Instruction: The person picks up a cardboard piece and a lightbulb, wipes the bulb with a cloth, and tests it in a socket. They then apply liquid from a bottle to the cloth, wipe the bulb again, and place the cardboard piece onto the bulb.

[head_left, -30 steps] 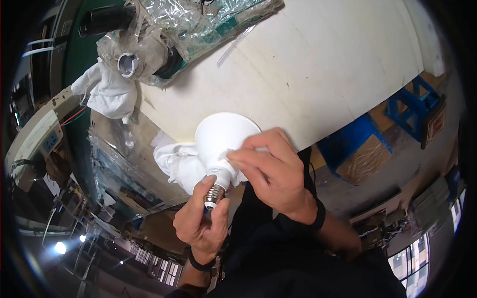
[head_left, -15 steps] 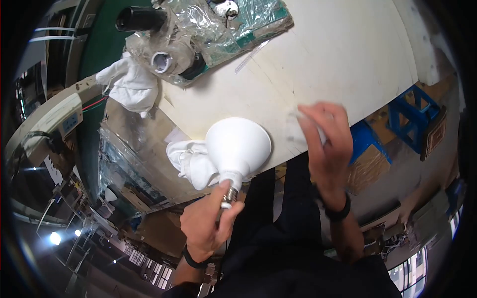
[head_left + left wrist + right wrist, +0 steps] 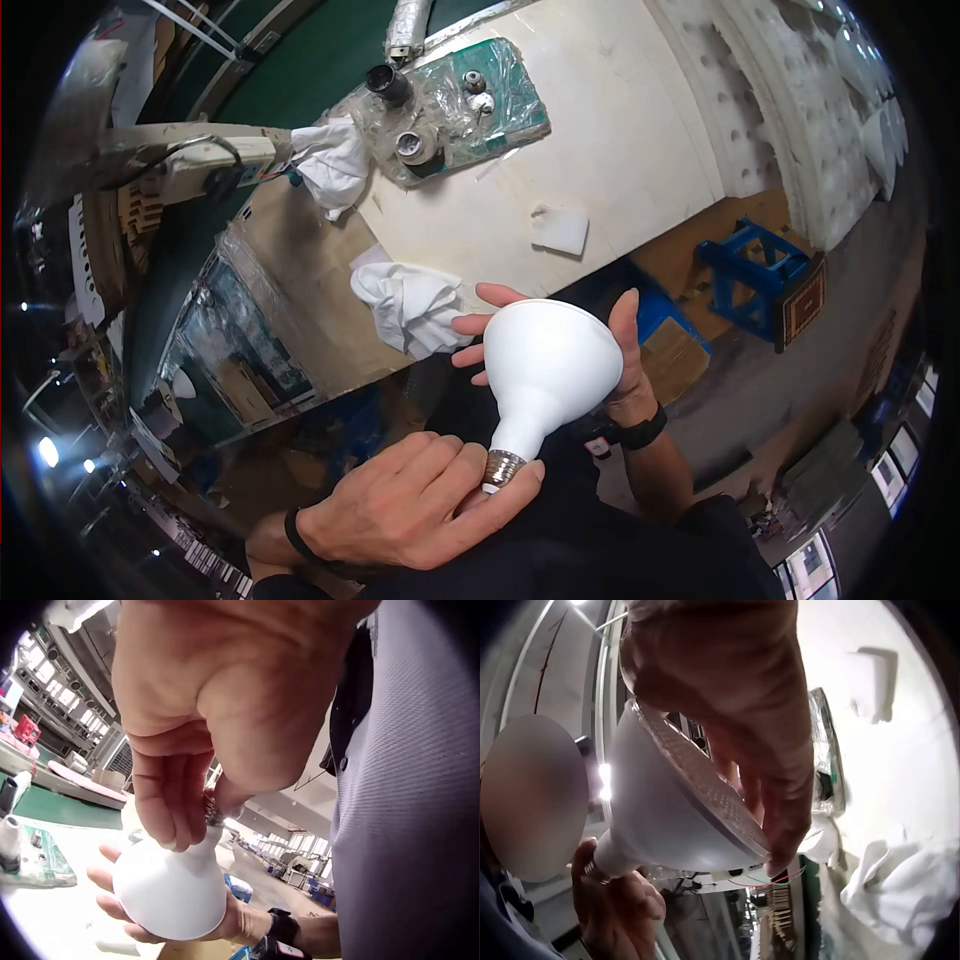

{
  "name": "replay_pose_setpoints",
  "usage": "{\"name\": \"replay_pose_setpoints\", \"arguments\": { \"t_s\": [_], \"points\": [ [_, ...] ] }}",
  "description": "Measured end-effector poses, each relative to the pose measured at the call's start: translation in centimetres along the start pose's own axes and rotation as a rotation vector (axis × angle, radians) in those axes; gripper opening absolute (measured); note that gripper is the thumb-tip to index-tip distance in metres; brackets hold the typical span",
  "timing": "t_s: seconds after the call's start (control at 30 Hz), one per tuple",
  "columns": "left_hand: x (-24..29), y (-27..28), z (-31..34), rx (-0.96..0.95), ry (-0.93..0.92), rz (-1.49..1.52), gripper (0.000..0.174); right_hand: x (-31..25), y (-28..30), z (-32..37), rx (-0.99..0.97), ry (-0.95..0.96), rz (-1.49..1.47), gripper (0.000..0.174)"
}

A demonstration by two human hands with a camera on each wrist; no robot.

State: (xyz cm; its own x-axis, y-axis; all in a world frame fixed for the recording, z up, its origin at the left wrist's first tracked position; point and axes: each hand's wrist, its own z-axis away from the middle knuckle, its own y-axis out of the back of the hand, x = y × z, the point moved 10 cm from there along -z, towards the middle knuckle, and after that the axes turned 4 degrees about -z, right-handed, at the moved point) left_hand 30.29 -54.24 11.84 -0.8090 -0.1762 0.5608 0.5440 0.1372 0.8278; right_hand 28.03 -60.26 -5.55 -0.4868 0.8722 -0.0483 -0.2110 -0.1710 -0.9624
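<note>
A white reflector light bulb point(image 3: 552, 365) hangs tilted in front of my body, its wide end up and away from me. My left hand point(image 3: 400, 505) pinches its metal screw base point(image 3: 503, 467) between thumb and fingers. Behind the wide end lies my right hand point(image 3: 627, 365), fingers spread and fairly straight past one side, thumb upright at the other. In the right wrist view the dimpled front of the bulb point(image 3: 697, 761) faces that palm, a fingertip right at its rim. The bulb hides much of the right palm in the head view.
A white pad point(image 3: 560, 231) lies on the pale tabletop point(image 3: 630, 120). One crumpled white cloth point(image 3: 410, 305) lies at the near edge, another point(image 3: 332, 165) farther back. Beyond stands a plastic-wrapped green fixture point(image 3: 515, 85). A blue stool point(image 3: 750, 265) is at right.
The right hand has let go of the white pad, now on the table, and come behind the bulb's wide end. The bulb moved toward my body and right; the left hand keeps its base.
</note>
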Motion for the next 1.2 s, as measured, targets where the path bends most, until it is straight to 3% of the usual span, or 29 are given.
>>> {"name": "replay_pose_setpoints", "arguments": {
  "t_s": [0.17,0.37,0.47,0.53,0.57,0.63,0.67,0.73,0.77,0.83,0.87,0.93,0.97,1.03,1.07,1.13,1.2],
  "points": [
    [1.8,1.8,1.2,0.017,-0.009,-0.126,0.038,0.6,-2.5,0.6,-0.053,-0.016,0.035,0.139],
    [3.1,3.4,2.8,0.095,-0.001,-0.168,0.041,0.2,-5.1,0.1,-0.074,0.117,0.035,0.128],
    [2.8,4.0,3.9,0.232,0.013,-0.012,0.053,0.1,-5.6,-0.2,-0.081,0.133,0.045,0.127],
    [-1.3,3.2,5.1,0.355,0.425,0.432,0.061,0.4,-5.3,-0.5,-0.089,0.159,0.026,0.125],
    [-2.5,1.3,6.1,0.309,0.46,0.487,0.093,0.5,-5.0,-0.7,-0.084,0.159,0.016,0.125],
    [-4.7,-1.9,6.7,0.358,0.608,0.739,0.117,0.9,-3.2,-0.8,-0.003,0.182,-0.041,0.123],
    [-4.8,-3.0,6.3,0.343,0.623,0.752,0.117,1.3,-2.3,-1.1,0.013,0.178,-0.058,0.123],
    [-6.3,-7.0,6.7,0.537,0.844,1.444,0.138,1.3,-0.4,-1.5,0.044,0.213,-0.083,0.123],
    [-6.8,-7.9,6.5,0.539,0.857,1.447,0.138,1.7,0.5,-1.5,0.049,0.204,-0.091,0.123],
    [-7.9,-9.0,5.1,0.571,0.729,1.526,0.142,1.4,2.6,-1.4,0.048,0.268,-0.08,0.101],
    [-8.6,-9.7,4.5,0.604,0.733,1.56,0.143,1.3,3.6,-1.4,0.054,0.262,-0.089,0.101],
    [-9.9,-11.5,4.4,0.617,0.733,1.506,0.143,0.0,7.5,-0.5,0.262,0.316,0.127,0.081],
    [-10.7,-12.5,4.5,0.626,0.72,1.449,0.143,-1.1,8.9,0.1,0.272,0.31,0.111,0.081],
    [-12.8,-13.6,4.7,0.522,0.722,1.027,0.144,-8.1,6.7,2.0,0.497,0.708,1.778,0.058],
    [-14.2,-15.0,5.1,0.474,0.765,0.968,0.143,-8.8,7.4,1.4,0.499,0.688,1.764,0.058],
    [-16.6,-18.2,5.3,0.431,0.814,0.926,0.142,-9.8,8.6,0.7,0.71,0.543,2.279,0.044],
    [-17.6,-19.1,4.9,0.404,0.839,0.991,0.142,-10.4,10.4,0.9,0.643,0.574,2.246,0.043]
  ]
}}
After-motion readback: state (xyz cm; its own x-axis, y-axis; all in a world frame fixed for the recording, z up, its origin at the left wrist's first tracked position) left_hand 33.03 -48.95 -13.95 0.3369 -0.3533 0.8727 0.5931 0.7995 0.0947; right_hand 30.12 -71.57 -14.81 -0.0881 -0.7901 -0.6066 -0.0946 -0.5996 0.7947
